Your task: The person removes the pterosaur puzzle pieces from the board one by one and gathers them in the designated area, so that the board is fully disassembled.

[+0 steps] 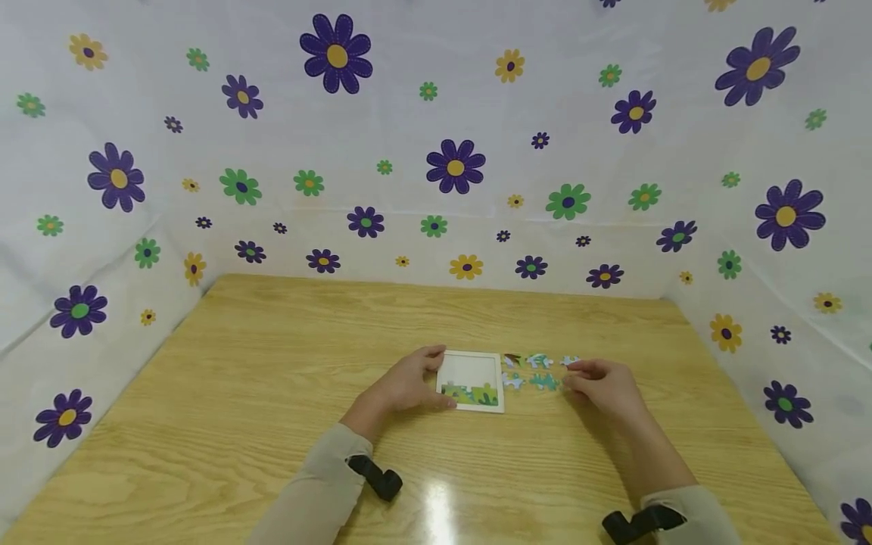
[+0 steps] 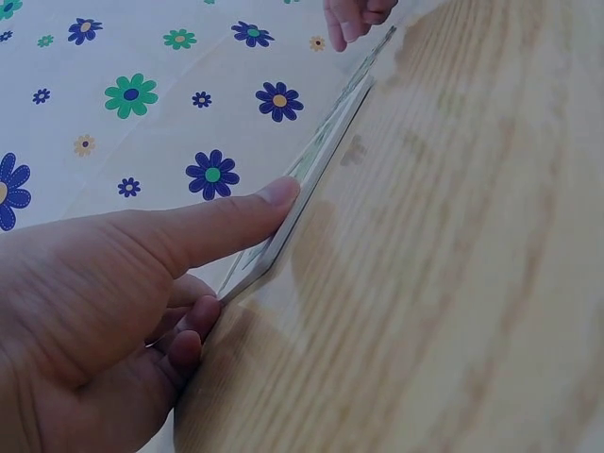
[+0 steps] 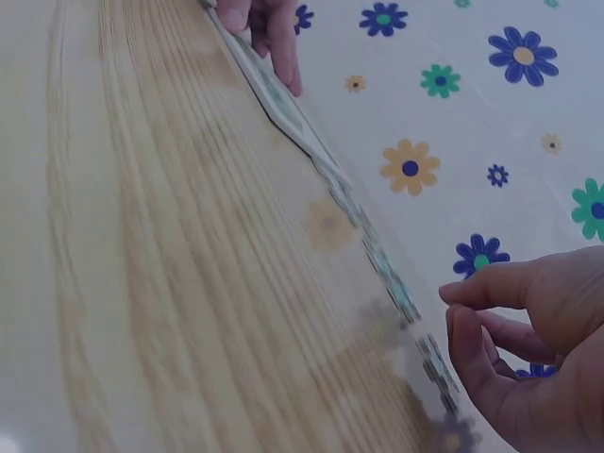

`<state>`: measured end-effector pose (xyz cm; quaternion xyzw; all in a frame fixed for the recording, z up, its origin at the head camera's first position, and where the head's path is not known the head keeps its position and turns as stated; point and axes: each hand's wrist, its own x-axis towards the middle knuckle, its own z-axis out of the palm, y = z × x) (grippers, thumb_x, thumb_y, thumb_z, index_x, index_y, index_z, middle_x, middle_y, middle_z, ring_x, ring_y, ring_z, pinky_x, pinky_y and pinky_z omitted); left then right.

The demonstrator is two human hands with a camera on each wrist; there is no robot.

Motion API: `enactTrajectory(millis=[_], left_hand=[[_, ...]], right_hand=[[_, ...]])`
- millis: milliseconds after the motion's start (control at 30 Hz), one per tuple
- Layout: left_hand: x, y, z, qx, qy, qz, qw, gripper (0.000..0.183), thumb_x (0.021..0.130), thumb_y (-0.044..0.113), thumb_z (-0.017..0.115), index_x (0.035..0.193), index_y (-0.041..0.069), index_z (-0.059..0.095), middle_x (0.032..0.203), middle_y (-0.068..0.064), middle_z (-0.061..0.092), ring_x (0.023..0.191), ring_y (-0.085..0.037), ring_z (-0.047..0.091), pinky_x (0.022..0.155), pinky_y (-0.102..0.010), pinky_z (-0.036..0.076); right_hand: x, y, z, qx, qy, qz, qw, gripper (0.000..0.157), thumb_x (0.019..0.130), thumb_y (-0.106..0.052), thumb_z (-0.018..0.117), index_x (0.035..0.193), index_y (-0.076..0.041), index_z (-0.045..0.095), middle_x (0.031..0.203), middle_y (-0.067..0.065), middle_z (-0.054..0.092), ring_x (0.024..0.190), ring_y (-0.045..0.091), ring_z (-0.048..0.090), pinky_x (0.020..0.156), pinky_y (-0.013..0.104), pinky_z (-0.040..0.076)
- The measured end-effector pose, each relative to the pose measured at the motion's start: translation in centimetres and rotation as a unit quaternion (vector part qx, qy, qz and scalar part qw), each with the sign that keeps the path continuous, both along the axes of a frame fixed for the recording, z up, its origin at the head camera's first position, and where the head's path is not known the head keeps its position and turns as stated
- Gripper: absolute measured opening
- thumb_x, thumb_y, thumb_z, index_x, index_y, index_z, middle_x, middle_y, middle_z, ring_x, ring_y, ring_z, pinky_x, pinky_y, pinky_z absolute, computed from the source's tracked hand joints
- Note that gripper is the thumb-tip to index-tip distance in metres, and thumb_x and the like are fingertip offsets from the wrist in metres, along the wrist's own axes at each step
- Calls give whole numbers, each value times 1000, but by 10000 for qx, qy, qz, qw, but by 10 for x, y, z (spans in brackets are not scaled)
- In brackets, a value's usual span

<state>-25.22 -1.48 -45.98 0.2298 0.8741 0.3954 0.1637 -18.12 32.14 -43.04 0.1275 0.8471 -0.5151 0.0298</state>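
Note:
My left hand (image 1: 407, 382) grips the left side of a square white puzzle tray (image 1: 470, 409), thumb at the near edge and fingers at the far corner. Fitted pieces (image 1: 480, 395) with a green picture fill the tray's lower part; its upper part is plain white. Right of the tray, loose jigsaw pieces (image 1: 543, 381) lie in two rows. My right hand (image 1: 609, 387) is at the right end of these rows, thumb and index finger slightly apart by a pale blue jigsaw piece (image 1: 568, 360). In the right wrist view, nothing shows between those fingertips (image 3: 459, 294).
Both hands work over a wooden table (image 1: 272, 363). White cloth (image 1: 395, 113) with printed flowers stands behind it and along both sides. Black wrist cameras are strapped on the left sleeve (image 1: 320, 477) and the right sleeve (image 1: 702, 515).

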Motion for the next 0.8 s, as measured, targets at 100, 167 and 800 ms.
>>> enactTrajectory(millis=[100, 167, 800], left_hand=[[1, 1, 2, 1, -33, 13, 10000, 98, 74, 38, 89, 153, 8, 40, 164, 2, 30, 154, -29, 20, 123, -49, 23], [1, 1, 2, -1, -58, 41, 10000, 98, 74, 38, 89, 153, 9, 40, 164, 3, 30, 154, -29, 21, 123, -49, 23], [-1, 0, 3, -107, 68, -16, 9999, 96, 74, 40, 89, 151, 5, 42, 163, 1, 31, 153, -28, 23, 123, -47, 24]], right_hand=[[-3, -12, 2, -130, -57, 220, 9997, 43, 92, -14, 71, 128, 8, 62, 110, 12, 67, 84, 5, 65, 76, 20, 58], [-5, -22, 2, -196, -68, 347, 9992, 43, 92, -15, 71, 128, 7, 62, 110, 13, 67, 85, 7, 66, 77, 21, 58], [-22, -107, -4, -784, -90, 1504, 9855, 36, 91, -14, 73, 122, 5, 66, 94, 8, 66, 81, 12, 68, 74, 25, 59]])
